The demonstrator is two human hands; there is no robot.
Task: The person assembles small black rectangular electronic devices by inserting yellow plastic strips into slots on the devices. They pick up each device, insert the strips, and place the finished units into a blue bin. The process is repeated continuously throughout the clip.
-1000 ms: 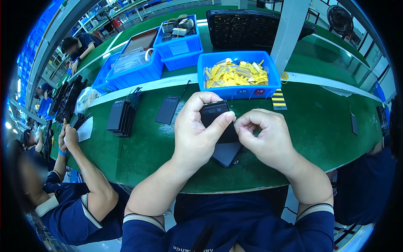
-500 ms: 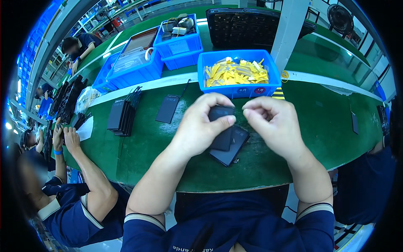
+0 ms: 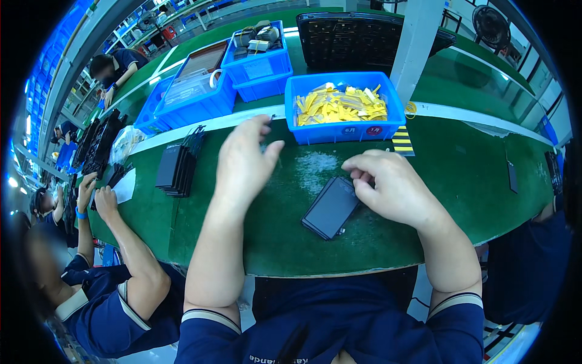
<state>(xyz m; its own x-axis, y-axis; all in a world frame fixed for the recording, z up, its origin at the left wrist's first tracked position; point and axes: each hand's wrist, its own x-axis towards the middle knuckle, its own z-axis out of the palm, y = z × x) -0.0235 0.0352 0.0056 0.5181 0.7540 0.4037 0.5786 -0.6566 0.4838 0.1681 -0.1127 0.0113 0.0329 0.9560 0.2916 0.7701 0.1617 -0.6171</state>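
Head view, looking down on a green worktop (image 3: 461,200). The right hand (image 3: 391,188) rests with curled fingers on the upper right corner of a flat dark rectangular panel (image 3: 330,207), which lies tilted on the worktop just in front of the person; the fingertips press on or pinch its edge, though the exact grip is hidden beneath the knuckles. The left hand (image 3: 244,162) is raised above the worktop, well to the left of the panel, its fingers loosely spread; something small and dark shows at the fingertips, too unclear to say whether it is held. Behind both hands stands a blue bin of yellow strips (image 3: 342,106), with a yellow-and-black striped marker (image 3: 402,141) just beside its right front corner. To the left of the left hand stands a row of upright dark panels (image 3: 179,165). Farther back are two more blue bins (image 3: 257,57), (image 3: 191,94) and a black perforated tray (image 3: 357,33). A grey post (image 3: 415,42) rises behind the bin of strips. At the left edge, another person's forearms (image 3: 100,203) reach onto the worktop.
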